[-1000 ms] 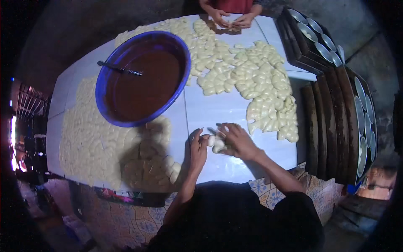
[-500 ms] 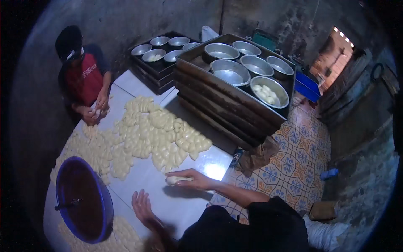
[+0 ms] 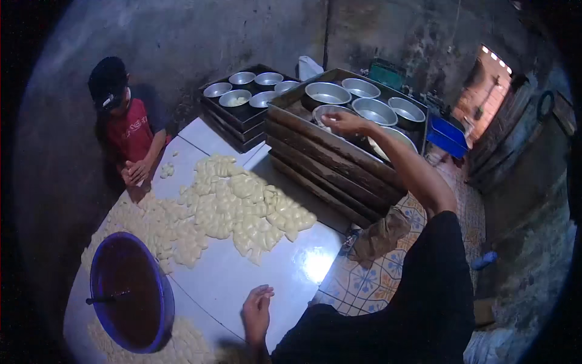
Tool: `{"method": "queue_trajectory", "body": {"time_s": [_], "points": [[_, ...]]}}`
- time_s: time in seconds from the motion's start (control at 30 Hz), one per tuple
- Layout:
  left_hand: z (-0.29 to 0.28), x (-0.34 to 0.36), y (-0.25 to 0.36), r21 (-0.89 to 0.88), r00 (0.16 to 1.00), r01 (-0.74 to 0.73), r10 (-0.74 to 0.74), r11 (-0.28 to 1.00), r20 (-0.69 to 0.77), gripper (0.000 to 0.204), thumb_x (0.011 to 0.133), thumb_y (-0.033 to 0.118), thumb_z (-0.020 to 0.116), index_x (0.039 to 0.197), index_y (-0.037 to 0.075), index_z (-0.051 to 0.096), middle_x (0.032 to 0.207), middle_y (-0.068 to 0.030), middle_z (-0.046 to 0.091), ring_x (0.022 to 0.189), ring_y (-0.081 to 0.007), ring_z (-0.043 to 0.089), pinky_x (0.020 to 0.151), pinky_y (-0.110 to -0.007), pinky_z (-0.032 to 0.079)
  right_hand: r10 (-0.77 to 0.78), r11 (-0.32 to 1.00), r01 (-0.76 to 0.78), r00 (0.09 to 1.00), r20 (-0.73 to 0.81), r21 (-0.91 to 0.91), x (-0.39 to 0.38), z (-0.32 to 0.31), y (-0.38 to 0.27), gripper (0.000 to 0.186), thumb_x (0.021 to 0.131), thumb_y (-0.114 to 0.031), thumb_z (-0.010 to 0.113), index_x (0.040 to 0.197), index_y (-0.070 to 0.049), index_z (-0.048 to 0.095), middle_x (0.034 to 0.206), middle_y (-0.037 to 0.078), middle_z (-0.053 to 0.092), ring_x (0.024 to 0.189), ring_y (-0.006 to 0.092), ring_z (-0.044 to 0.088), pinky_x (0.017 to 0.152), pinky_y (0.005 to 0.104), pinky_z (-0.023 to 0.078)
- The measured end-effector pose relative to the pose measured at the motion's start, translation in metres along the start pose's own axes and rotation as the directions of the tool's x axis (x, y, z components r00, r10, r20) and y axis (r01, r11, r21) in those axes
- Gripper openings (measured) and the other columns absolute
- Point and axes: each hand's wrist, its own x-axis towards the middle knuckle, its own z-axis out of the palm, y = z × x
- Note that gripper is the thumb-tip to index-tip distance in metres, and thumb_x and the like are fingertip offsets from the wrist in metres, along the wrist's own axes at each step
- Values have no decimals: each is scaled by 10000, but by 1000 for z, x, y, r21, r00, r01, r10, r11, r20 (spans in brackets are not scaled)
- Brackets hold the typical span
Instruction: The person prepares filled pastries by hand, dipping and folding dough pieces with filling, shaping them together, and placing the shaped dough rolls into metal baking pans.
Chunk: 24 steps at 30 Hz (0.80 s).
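Note:
My right hand (image 3: 341,122) is stretched far out over a round metal bowl (image 3: 328,113) in the top wooden tray (image 3: 330,148) of a stack. Its fingers droop above a few pale dough pieces in that bowl, and I cannot tell whether it grips one. My left hand (image 3: 257,308) rests on the white table (image 3: 242,276) near its front edge, fingers loosely apart and holding nothing. A wide heap of pale shaped dough pieces (image 3: 233,206) covers the middle of the table.
A blue basin (image 3: 159,315) of brown liquid with a spoon stands at the table's left. A person in a red shirt (image 3: 132,136) works dough at the far end. A second tray stack (image 3: 239,106) holds metal bowls. A cloth (image 3: 381,233) lies on the tiled floor.
My view has swung from the table up toward the trays. My right hand carried a dough piece from the table out to the bowl in the top tray. My left hand stayed on the table.

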Motion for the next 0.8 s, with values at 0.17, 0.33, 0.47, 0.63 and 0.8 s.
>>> {"method": "queue_trajectory", "body": {"time_s": [0.17, 0.33, 0.47, 0.63, 0.8], "points": [[-102, -43, -90, 490, 874, -295, 439, 820, -210, 252, 930, 129, 521, 1100, -47, 578, 976, -145, 653, 845, -206, 642, 783, -321, 521, -422, 592, -135, 788, -449, -794, -33, 23, -93, 509, 915, -456, 539, 1258, -81, 564, 1340, 196, 480, 1215, 357, 480, 1026, 426, 371], [-122, -108, -107, -168, 472, -470, 86, 866, -877, 231, 938, 171, 524, 1061, 0, 620, 951, -111, 646, 914, -200, 613, 803, -342, 511, -678, 730, 669, 734, 30, 138, -128, 154, -183, 280, 858, -84, 585, 1123, 5, 600, 1145, 166, 619, 1088, 246, 598, 941, 359, 448], [-114, -116, -28, 244, 159, -172, 272, 954, -949, 121, 881, 51, 521, 953, 0, 604, 904, -69, 624, 852, -189, 607, 796, -305, 490, -583, 811, 417, 638, 503, 411, -174, 347, -170, 323, 839, -121, 642, 1157, -65, 618, 1211, 163, 589, 1137, 322, 543, 968, 402, 439], [-113, -201, -60, 354, 12, 113, 355, 928, -935, 161, 890, 108, 538, 975, -4, 617, 977, -82, 611, 974, -194, 571, 876, -326, 451, -799, 600, 526, 363, 479, 603, -218, 488, -197, 300, 795, -56, 636, 1094, -43, 621, 1131, 136, 599, 1072, 332, 529, 924, 415, 436], [-78, -178, -79, 477, 294, 70, 439, 876, -849, 495, 866, 62, 467, 1351, -6, 392, 1301, -202, 472, 1196, -332, 487, 1045, -440, 326, -852, 520, 652, 348, 392, 551, -235, 536, -236, 239, 733, -95, 691, 962, -63, 629, 956, 127, 618, 911, 321, 553, 841, 410, 447]]}}
